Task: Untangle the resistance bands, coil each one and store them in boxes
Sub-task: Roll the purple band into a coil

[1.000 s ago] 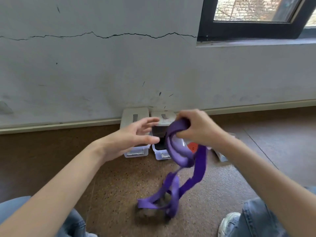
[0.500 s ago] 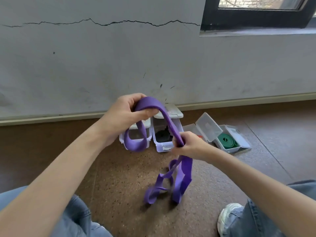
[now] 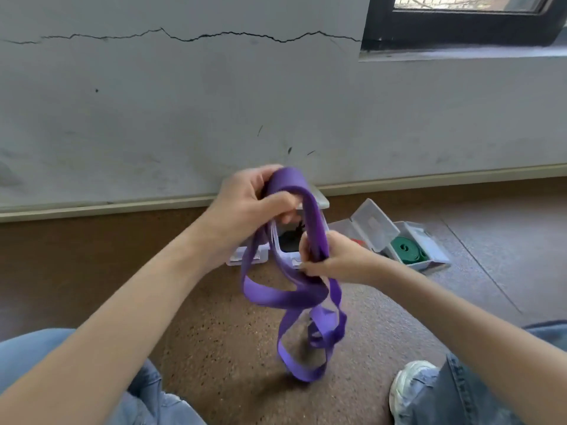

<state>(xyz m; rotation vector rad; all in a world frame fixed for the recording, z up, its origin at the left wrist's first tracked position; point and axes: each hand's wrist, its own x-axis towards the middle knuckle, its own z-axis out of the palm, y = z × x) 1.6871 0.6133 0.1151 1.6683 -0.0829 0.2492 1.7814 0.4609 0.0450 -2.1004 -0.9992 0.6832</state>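
Observation:
A wide purple resistance band (image 3: 294, 297) hangs in loose loops above the floor. My left hand (image 3: 245, 207) grips its top fold, fingers curled round it. Lower and to the right, my right hand (image 3: 334, 260) grips two strands of the same band together. Behind my hands several small clear plastic boxes stand by the wall: one (image 3: 245, 257) mostly hidden by my left arm, one holding something black (image 3: 290, 240), and an open box (image 3: 429, 259) at the right with a coiled green band (image 3: 409, 248) inside.
A grey cracked wall (image 3: 184, 118) with a skirting board runs across the back. A dark window frame (image 3: 460, 29) sits at top right. My jeans-clad knees and a white shoe (image 3: 411, 391) flank a patch of speckled brown floor (image 3: 230, 348).
My left hand took hold of the band's top while my right hand slid lower along it. The hanging loops have since lifted higher off the floor and gathered closer.

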